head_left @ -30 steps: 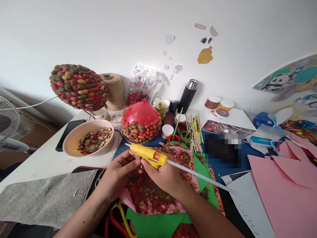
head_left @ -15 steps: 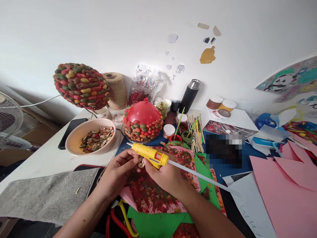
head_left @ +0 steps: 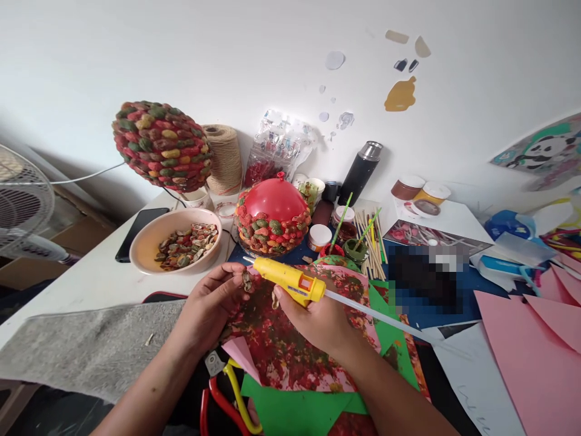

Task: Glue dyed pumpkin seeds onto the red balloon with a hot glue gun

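Note:
A peanut shell piece [head_left: 247,281] is pinched between the thumb and fingers of my left hand [head_left: 218,297]. My right hand [head_left: 315,321] is wrapped around a yellow hot glue gun [head_left: 288,280], its nozzle pointing left and a clear glue stick [head_left: 376,318] trailing from its back end. Another shell bit [head_left: 275,301] shows at my right thumb. Just beyond the nozzle stands a red balloon [head_left: 275,200], its lower part covered in painted peanut shells [head_left: 272,230]. To the left, a pale pink bowl [head_left: 143,245] holds more painted shells.
A shell-covered ball [head_left: 161,145] stands at the back left, beside a twine spool [head_left: 223,160]. Paint jars [head_left: 320,236], wooden sticks [head_left: 368,242] and a black flask [head_left: 361,172] are behind my right hand. Pliers [head_left: 227,393] lie below paint-stained paper [head_left: 299,345].
My hands have moved apart, and the shell piece now shows in my left fingers, separate from the bit at my right thumb. The whole view has shifted slightly.

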Demonstrator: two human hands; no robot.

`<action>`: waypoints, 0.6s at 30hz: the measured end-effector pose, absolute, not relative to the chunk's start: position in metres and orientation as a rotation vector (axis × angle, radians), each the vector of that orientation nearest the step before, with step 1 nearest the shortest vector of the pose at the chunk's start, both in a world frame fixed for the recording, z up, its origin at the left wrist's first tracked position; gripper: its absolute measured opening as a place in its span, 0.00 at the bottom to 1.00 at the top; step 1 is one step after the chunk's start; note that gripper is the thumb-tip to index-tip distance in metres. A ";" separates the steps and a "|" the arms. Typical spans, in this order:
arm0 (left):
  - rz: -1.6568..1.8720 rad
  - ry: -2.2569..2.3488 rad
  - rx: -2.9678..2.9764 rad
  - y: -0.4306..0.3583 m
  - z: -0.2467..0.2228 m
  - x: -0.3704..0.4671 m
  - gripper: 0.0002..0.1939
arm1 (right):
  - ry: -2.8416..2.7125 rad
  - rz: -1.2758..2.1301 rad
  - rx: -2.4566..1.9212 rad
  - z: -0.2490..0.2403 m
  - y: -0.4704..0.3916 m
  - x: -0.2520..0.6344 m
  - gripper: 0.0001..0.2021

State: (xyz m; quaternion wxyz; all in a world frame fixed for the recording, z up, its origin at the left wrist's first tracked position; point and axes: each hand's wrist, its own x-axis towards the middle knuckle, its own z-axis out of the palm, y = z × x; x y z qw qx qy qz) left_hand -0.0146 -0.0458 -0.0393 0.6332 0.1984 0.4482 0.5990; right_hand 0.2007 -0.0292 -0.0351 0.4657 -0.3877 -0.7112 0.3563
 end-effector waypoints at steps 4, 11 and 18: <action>1.381 1.016 0.465 -0.046 -0.040 -0.014 0.23 | -1.769 0.865 -0.930 -0.032 -0.031 0.202 0.06; 1.328 0.982 0.463 -0.052 -0.045 -0.018 0.26 | -1.612 1.106 -1.046 -0.025 -0.035 0.201 0.16; 1.242 0.977 0.968 -0.066 -0.045 -0.015 0.18 | -1.456 1.334 -0.976 -0.026 -0.039 0.197 0.32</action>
